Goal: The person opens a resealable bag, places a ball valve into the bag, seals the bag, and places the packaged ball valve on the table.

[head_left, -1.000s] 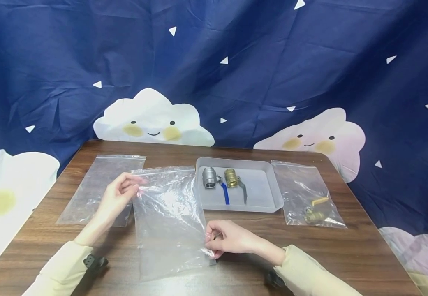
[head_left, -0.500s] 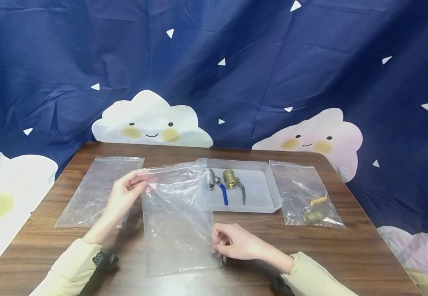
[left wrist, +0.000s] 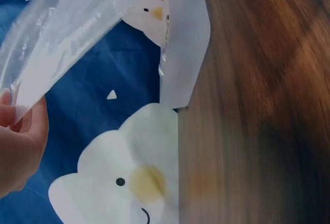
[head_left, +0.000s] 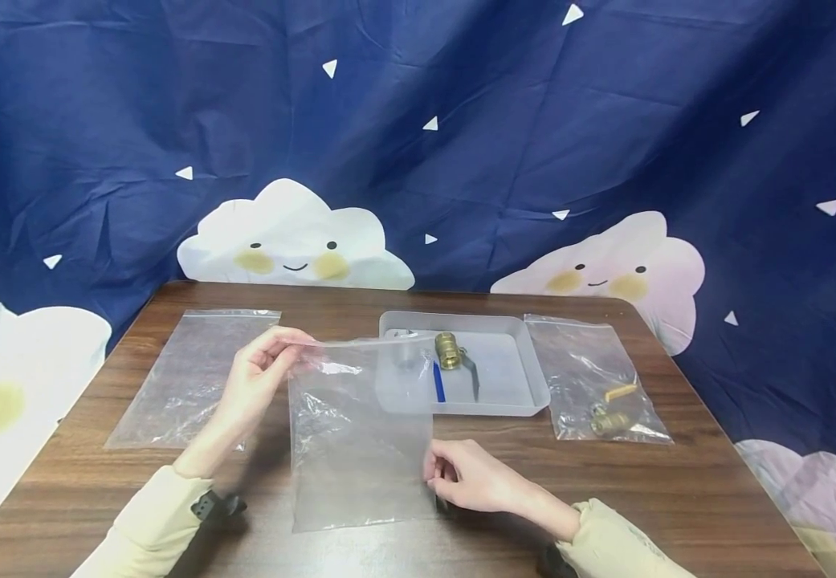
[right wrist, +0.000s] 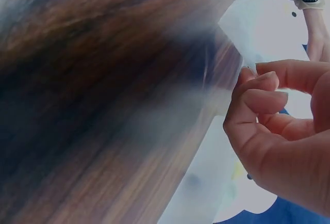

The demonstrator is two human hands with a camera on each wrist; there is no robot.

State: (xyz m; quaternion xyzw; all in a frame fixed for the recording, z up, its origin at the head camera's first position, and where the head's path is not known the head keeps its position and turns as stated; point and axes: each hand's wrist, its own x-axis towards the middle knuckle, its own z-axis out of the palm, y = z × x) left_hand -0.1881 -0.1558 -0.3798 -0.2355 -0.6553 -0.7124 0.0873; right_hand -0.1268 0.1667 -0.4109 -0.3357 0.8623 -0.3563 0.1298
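Note:
A clear zip bag (head_left: 360,449) hangs over the wooden table between my hands, and no object shows inside it. My left hand (head_left: 262,369) pinches its top left corner; in the left wrist view, thumb and fingers grip the plastic edge. Lower down on the right, my right hand (head_left: 471,478) pinches the bag's side edge, its fingers curled in the right wrist view. Behind the bag stands a frosted plastic tray (head_left: 507,361). In it lie a brass ball valve (head_left: 448,351) with a grey lever and a silver ball valve (head_left: 405,353) with a blue lever, partly seen through the bag.
Another clear zip bag (head_left: 201,361) lies flat at the left of the table (head_left: 605,498). Right of the tray lies a zip bag (head_left: 569,361) holding a brass valve with a yellow lever (head_left: 620,392). A blue curtain (head_left: 418,120) hangs behind the table's far edge.
Both hands have shifted to the right with the bag, which now overlaps the tray's left part and covers the silver valve. Its top edge has straightened.

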